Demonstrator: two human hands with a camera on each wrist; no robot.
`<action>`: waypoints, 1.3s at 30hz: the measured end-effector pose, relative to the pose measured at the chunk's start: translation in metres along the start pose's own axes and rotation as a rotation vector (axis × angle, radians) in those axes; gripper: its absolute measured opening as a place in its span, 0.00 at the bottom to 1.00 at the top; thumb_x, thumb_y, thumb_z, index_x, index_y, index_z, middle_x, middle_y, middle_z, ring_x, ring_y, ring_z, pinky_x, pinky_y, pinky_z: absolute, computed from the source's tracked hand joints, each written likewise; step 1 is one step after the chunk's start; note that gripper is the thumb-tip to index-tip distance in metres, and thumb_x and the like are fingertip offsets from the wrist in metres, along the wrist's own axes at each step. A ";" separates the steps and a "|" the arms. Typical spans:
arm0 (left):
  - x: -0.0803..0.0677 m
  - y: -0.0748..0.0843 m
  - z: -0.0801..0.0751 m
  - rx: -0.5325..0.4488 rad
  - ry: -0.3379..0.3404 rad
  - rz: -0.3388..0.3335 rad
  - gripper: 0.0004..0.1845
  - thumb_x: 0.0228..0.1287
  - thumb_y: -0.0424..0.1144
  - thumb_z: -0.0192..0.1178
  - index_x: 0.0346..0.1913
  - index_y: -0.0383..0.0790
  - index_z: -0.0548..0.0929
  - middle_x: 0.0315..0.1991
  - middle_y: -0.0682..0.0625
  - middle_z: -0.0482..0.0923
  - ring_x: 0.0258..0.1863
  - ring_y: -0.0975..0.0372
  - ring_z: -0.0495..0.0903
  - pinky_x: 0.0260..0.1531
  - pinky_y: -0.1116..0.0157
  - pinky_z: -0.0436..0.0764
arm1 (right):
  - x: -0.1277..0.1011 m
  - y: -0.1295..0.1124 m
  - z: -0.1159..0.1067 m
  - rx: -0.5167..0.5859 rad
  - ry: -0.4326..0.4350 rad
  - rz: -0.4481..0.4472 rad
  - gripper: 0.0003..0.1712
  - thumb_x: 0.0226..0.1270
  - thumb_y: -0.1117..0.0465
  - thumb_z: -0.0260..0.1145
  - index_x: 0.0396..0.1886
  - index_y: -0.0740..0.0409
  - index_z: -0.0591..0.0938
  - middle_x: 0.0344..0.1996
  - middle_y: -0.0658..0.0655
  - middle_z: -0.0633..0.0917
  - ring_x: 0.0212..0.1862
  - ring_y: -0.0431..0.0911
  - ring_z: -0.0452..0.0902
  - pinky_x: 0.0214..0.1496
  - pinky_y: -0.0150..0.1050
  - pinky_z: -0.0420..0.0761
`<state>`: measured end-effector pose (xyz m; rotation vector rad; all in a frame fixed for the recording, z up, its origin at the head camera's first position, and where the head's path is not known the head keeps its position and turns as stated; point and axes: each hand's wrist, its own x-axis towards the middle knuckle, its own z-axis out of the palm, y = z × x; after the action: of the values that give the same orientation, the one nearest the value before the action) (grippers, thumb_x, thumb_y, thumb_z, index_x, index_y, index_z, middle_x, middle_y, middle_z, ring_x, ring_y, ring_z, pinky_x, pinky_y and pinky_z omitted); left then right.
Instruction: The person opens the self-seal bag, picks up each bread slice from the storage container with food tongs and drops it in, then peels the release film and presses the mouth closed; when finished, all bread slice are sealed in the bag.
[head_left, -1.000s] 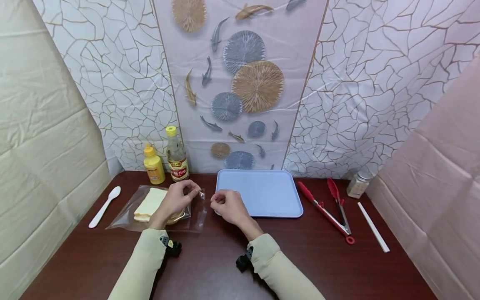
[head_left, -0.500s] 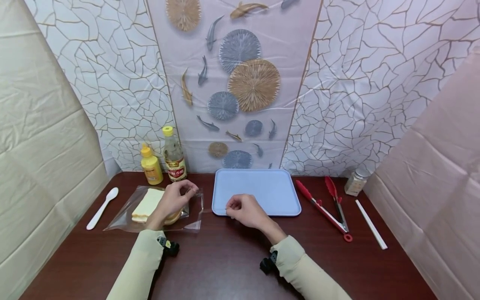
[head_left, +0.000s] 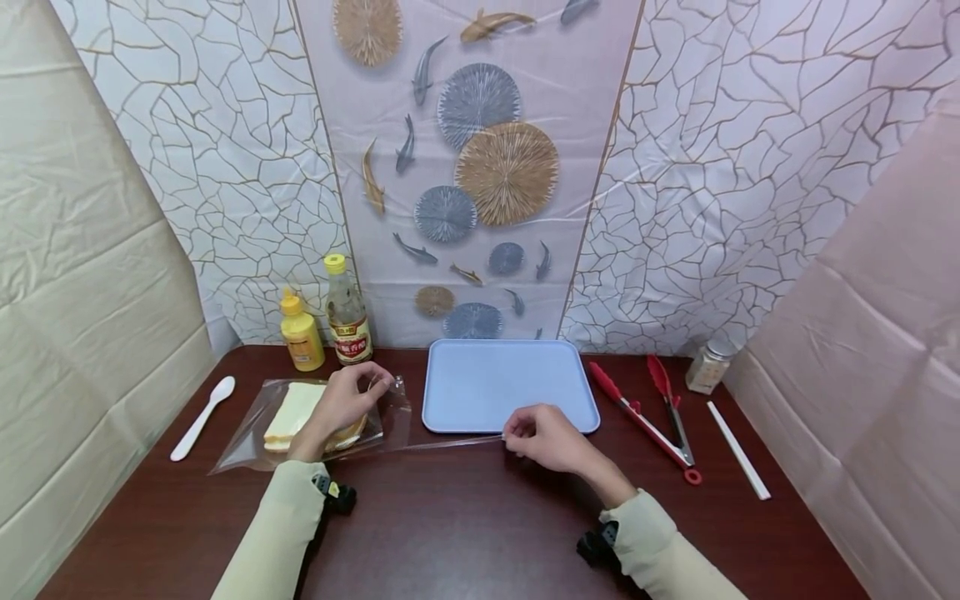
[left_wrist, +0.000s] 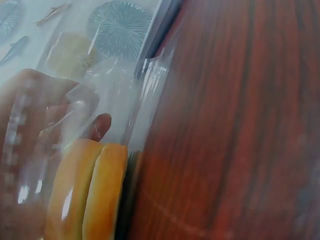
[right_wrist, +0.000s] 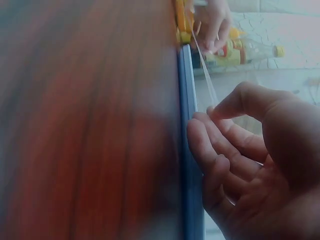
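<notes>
Slices of bread (head_left: 294, 410) lie inside a clear plastic bag (head_left: 242, 443) at the left of the table. My left hand (head_left: 345, 404) reaches over the bag and pinches its edge near the top right corner. In the left wrist view the bread's brown crust (left_wrist: 104, 192) shows through the film. My right hand (head_left: 553, 437), in front of the tray, pinches the end of a thin clear strip (head_left: 453, 442) between thumb and forefinger. That strip runs taut leftward to the bag; the right wrist view shows the strip (right_wrist: 205, 72) stretching toward my left hand.
A light blue tray (head_left: 510, 379) lies at the back middle. Behind the bag stand a yellow squeeze bottle (head_left: 303, 340) and a yellow-capped glass bottle (head_left: 349, 325). A white spoon (head_left: 202, 418) lies far left. Red tongs (head_left: 645, 425), white chopsticks (head_left: 738, 450) and a shaker jar (head_left: 709, 367) are at right.
My right hand has moved from beside the bag to the right, drawing the clear strip out into a long taut line. My left hand has stayed on the bag.
</notes>
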<state>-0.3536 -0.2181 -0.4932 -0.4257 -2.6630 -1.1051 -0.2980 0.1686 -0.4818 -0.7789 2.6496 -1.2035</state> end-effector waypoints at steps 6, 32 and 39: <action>-0.001 -0.002 0.001 0.008 0.003 0.008 0.06 0.78 0.43 0.66 0.46 0.48 0.91 0.44 0.52 0.92 0.48 0.56 0.88 0.55 0.51 0.84 | -0.021 0.010 -0.015 -0.033 0.012 0.014 0.03 0.71 0.66 0.71 0.37 0.57 0.90 0.25 0.48 0.86 0.28 0.38 0.82 0.30 0.32 0.82; 0.003 0.006 -0.003 0.018 0.110 -0.020 0.06 0.78 0.43 0.66 0.47 0.47 0.91 0.42 0.49 0.91 0.43 0.56 0.84 0.49 0.55 0.81 | -0.049 0.028 -0.051 -0.085 -0.143 0.061 0.10 0.80 0.61 0.67 0.37 0.54 0.92 0.26 0.51 0.89 0.27 0.43 0.84 0.31 0.34 0.83; 0.004 0.025 -0.019 -0.038 0.272 -0.063 0.08 0.79 0.44 0.65 0.49 0.46 0.91 0.40 0.48 0.91 0.39 0.58 0.86 0.44 0.60 0.82 | -0.044 0.026 -0.048 -0.161 0.088 0.115 0.18 0.76 0.49 0.73 0.25 0.50 0.91 0.17 0.47 0.83 0.21 0.39 0.75 0.23 0.32 0.74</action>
<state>-0.3469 -0.2142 -0.4627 -0.1831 -2.4354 -1.1426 -0.2862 0.2366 -0.4725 -0.5984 2.8471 -1.0288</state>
